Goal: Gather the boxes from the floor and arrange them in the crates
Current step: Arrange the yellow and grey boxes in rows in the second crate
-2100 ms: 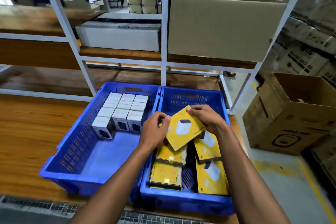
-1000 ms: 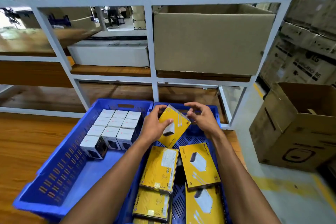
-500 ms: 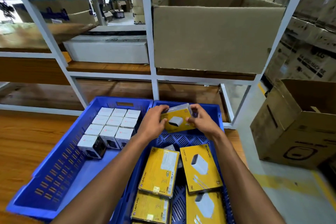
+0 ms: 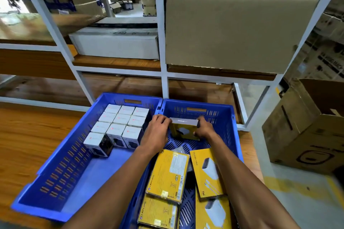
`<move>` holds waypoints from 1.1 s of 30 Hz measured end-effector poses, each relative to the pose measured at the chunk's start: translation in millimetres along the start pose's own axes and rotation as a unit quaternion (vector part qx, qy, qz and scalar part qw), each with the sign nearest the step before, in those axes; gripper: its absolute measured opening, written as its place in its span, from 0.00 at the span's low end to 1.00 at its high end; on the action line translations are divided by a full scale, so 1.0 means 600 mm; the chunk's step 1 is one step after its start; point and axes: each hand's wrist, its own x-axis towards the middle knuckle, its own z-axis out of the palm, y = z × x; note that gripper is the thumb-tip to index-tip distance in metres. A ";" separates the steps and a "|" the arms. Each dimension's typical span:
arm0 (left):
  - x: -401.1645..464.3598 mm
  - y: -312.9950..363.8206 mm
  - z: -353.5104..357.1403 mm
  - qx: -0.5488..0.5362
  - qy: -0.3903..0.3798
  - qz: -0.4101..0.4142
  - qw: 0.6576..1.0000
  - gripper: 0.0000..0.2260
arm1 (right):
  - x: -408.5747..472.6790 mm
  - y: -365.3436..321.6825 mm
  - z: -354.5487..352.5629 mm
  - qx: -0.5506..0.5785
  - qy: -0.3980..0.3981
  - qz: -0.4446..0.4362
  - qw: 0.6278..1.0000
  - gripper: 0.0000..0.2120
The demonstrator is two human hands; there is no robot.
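Right crate [image 4: 229,117] back wall, yellow box [image 4: 183,130] lowered upright, both hands' fingers [image 4: 163,120] still clamping it

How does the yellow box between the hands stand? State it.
Upright on edge: yellow box shows its grey top, gripped by left hand and right hand.

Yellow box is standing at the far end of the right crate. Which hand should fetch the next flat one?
Right, probably. The right hand is directly above the flat yellow box in the right crate; the left hand would reach across.
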 end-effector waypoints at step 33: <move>0.002 -0.010 0.010 0.007 -0.002 -0.031 0.999 0.22 | 0.082 -0.044 0.033 0.307 -0.075 0.188 0.930 0.10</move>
